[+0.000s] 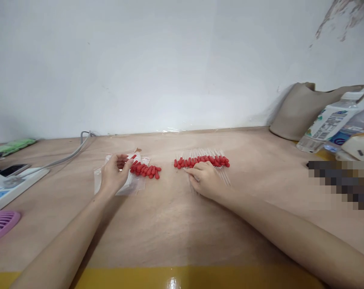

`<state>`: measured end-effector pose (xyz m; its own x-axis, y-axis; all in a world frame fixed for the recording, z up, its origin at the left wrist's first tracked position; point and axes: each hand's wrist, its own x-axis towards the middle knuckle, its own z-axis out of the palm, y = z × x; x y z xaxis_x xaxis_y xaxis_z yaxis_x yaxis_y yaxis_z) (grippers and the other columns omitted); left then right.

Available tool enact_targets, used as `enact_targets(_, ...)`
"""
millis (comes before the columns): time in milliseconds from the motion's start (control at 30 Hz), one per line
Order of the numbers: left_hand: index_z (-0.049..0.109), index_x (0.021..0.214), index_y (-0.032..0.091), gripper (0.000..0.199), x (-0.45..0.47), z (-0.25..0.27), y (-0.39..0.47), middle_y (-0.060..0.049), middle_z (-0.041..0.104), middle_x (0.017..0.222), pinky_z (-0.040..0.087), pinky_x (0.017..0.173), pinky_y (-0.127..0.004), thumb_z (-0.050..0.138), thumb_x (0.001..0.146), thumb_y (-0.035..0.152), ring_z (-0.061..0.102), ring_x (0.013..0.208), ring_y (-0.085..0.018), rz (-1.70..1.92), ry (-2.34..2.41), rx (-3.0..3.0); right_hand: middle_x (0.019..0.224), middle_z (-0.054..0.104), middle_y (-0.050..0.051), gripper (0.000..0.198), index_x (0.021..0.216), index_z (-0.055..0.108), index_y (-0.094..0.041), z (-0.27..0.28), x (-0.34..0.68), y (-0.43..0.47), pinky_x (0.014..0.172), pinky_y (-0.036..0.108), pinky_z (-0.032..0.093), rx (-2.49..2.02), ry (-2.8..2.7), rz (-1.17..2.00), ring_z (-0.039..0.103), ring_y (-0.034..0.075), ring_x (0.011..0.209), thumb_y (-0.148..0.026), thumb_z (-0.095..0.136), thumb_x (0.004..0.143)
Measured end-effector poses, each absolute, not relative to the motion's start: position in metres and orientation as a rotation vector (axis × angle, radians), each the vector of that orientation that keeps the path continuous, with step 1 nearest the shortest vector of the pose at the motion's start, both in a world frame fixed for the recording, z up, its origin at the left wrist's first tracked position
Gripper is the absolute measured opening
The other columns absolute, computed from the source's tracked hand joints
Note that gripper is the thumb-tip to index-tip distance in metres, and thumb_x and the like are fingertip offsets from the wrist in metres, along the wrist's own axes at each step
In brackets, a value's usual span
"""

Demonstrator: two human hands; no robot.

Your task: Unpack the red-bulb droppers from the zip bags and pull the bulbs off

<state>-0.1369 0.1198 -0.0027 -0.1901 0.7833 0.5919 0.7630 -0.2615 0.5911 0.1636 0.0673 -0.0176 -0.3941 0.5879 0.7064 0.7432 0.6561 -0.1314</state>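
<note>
At the left of the work surface, my left hand [114,172] pinches a red rubber bulb [133,157] between thumb and fingers. Beside it a pile of red rubber dropper bulbs [146,170] lies partly on clear plastic bags [136,187]. My right hand [207,179] is closed, thumb and forefinger pressed together on what looks like a thin clear tube [185,169]. Just beyond it runs a row of red-bulbed droppers [197,161], their clear stems pointing to the wall. More thin clear tubes [225,176] lie partly hidden under my right hand.
On the left are a white power strip [28,182] with a grey cable [67,158], a phone [16,169], a green packet [17,147] and a pink slatted object [3,224]. A plastic bottle [328,122] leans by a grey-beige container [293,114] on the right. A wall stands behind.
</note>
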Motion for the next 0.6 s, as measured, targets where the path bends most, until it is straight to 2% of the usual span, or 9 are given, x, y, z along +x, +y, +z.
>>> enact_targets(233,0.057,0.086,0.019,0.027,-0.137,-0.005,0.129,-0.001,0.063,0.079,0.042,0.058,-0.025,0.056,0.071,0.042,0.055,0.063,-0.015,1.265,2.040,2.055,0.070,0.060,0.004,0.013,0.072,0.062,-0.016,-0.028,0.154,0.067,0.067,0.034,0.024,-1.152,-2.238,-0.517,0.047,0.017,0.071,-0.013,0.050,0.074)
enact_targets(333,0.058,0.085,0.020,0.027,-0.139,-0.008,0.130,0.000,0.064,0.080,0.041,0.058,-0.025,0.054,0.073,0.044,0.055,0.066,-0.015,1.164,2.025,2.066,0.071,0.060,0.006,0.012,0.070,0.060,-0.015,-0.028,0.151,0.063,0.068,0.035,0.023,-1.179,-2.279,-0.507,0.046,0.018,0.074,-0.016,0.049,0.076)
enact_targets(433,0.059,0.087,0.021,0.028,-0.140,-0.009,0.128,-0.001,0.064,0.084,0.041,0.060,-0.026,0.050,0.077,0.046,0.056,0.070,-0.016,1.162,2.008,2.093,0.074,0.060,0.007,0.021,0.071,0.061,-0.015,-0.026,0.149,0.059,0.069,0.036,0.023,-1.194,-2.295,-0.429,0.045,0.018,0.075,-0.028,0.047,0.081)
enact_targets(500,0.059,0.087,0.020,0.029,-0.139,-0.008,0.127,-0.002,0.063,0.087,0.042,0.065,-0.028,0.048,0.078,0.045,0.056,0.076,-0.019,1.219,2.021,2.183,0.077,0.060,0.008,0.028,0.074,0.062,-0.014,-0.024,0.149,0.057,0.071,0.036,0.024,-1.204,-2.301,-0.392,0.045,0.018,0.076,-0.036,0.047,0.082)
enact_targets(600,0.060,0.088,0.019,0.025,-0.132,-0.006,0.121,-0.005,0.061,0.090,0.040,0.081,-0.035,0.050,0.078,0.040,0.054,0.088,-0.022,1.408,2.032,2.385,0.078,0.060,0.009,0.038,0.078,0.063,-0.013,-0.023,0.151,0.056,0.072,0.037,0.024,-1.204,-2.324,-0.373,0.045,0.019,0.078,-0.047,0.046,0.082)
